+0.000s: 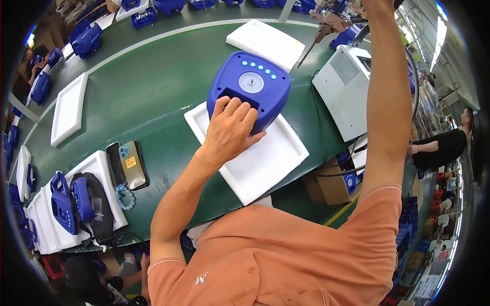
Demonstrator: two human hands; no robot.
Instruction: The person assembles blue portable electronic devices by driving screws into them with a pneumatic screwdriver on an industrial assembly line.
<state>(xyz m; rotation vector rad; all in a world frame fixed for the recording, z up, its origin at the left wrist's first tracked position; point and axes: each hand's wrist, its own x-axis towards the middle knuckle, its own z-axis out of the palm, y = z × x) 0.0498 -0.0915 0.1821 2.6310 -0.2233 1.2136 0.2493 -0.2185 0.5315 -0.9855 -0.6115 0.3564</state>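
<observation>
My left hand point(230, 127) is closed on a blue plastic housing point(278, 94), its fingers curled into a dark recess and its thumb at the side. The housing shows a clear round disc with a small metal stud in its middle, and a row of light-blue dots. It rests over a white foam tray point(265, 168). My right arm reaches far up, and my right hand point(376, 4) is mostly cut off by the top edge, its fingers hidden. Near that hand hangs a screwdriving tool point(329, 25) with a long thin tip pointing down toward the bench.
A grey machine box point(347, 92) with cables stands right of the housing. Another white foam piece point(265, 43) lies behind it. Left on the green bench are a phone point(133, 166), a beaded bracelet point(125, 198) and blue parts point(64, 204) on foam. Beyond, a conveyor carries several blue units.
</observation>
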